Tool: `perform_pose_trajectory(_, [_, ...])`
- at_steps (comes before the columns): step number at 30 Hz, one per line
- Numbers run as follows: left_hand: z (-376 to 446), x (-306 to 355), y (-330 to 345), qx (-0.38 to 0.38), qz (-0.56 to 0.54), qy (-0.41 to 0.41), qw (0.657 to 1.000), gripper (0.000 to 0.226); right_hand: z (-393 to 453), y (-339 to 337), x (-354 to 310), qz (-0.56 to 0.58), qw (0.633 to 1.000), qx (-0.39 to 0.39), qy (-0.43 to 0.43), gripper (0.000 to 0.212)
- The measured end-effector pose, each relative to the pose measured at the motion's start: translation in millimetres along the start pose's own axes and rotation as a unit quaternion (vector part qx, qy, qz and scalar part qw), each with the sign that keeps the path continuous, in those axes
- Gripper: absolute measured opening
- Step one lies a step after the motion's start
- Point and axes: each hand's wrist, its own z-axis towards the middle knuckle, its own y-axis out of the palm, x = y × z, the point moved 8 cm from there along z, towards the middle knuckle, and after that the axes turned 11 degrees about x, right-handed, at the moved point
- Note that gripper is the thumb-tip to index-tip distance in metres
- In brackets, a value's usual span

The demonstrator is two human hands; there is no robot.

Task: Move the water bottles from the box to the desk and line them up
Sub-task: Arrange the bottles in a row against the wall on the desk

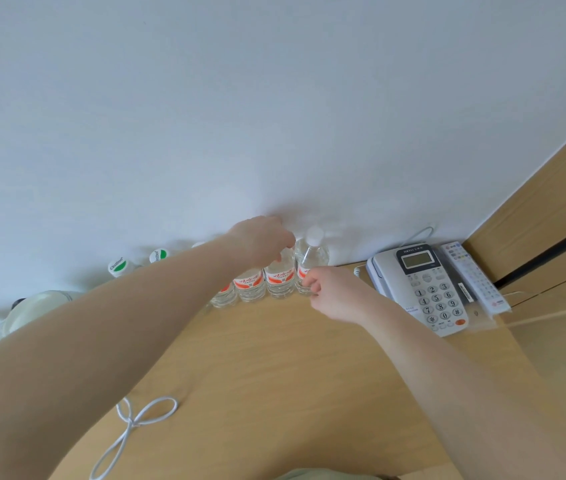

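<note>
Several clear water bottles with red-and-white labels stand in a row against the white wall at the back of the wooden desk (pixel 274 358). My left hand (pixel 260 240) reaches over the row and grips the top of the second bottle from the right (pixel 278 282); its cap is hidden under my fingers. My right hand (pixel 333 292) pinches the lower body of the rightmost bottle (pixel 311 258), whose white cap shows. Two more bottles (pixel 248 285) stand to the left, partly behind my left forearm. The box is not in view.
A grey desk phone (pixel 423 285) and a white remote (pixel 475 275) lie right of the row. Two bottles with green-and-white caps (pixel 120 266) stand further left along the wall. A white cable (pixel 136 420) loops on the near desk. A wooden panel rises at the right.
</note>
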Motion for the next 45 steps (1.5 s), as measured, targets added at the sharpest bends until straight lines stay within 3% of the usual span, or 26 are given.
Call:
perform_pose_trajectory(17, [4.0, 8.0, -7.0, 0.008, 0.047, 0.004, 0.999, 0.049, 0.3, -2.6, 8.0, 0.006, 1.0, 0.001, 0.004, 0.04])
perform_pose_trajectory(32, [3.3, 9.3, -19.9, 0.01, 0.118, -0.02, 0.993, 0.027, 1.7, -5.1, 15.8, 0.017, 1.0, 0.006, 0.002, 0.039])
perform_pose_trajectory(37, [16.2, 31.8, -41.4, 0.076, 0.07, -0.01, 0.995, 0.049, 1.3, -3.4, 22.2, 0.019, 1.0, 0.003, 0.005, 0.039])
perform_pose_trajectory(45, [31.1, 66.8, -17.6, -0.005, 0.084, 0.041, 0.996, 0.042, 2.5, -3.8, 41.9, 0.027, 0.999, 0.01, 0.017, 0.04])
